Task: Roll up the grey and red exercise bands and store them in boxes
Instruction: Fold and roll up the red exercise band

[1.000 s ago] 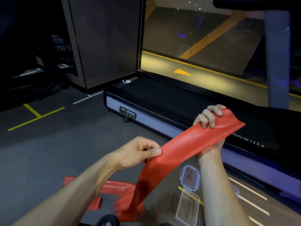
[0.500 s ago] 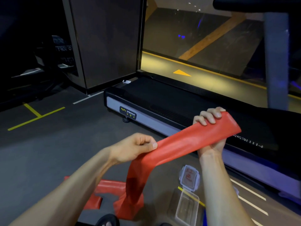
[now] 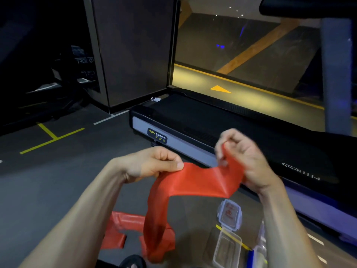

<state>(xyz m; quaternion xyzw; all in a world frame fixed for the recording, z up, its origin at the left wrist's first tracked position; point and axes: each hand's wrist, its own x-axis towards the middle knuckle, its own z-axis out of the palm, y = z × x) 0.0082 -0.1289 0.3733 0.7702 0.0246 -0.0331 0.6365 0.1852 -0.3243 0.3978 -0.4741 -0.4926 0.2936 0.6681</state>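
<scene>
The right hand (image 3: 245, 157) curls round one end of the red band (image 3: 195, 180); the left hand (image 3: 154, 163) pinches it nearby. Between them the glossy band sags, creased, then hangs to the floor (image 3: 58, 180), its tail lying beside a clear box (image 3: 226, 248).

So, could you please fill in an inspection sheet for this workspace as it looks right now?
Surface: dark grey gym floor with yellow tape lines.
Job's things: long red rubber exercise band held up at one end, its tail heaped on the floor; open clear plastic box beside its clear snap lid; grey band not seen.
Clutter: nothing seen.
Grippers: left hand pinches the band's edge; right hand grips its end.
Cables: nothing seen.
Surroundings: black treadmill ahead; glass wall behind it.
</scene>
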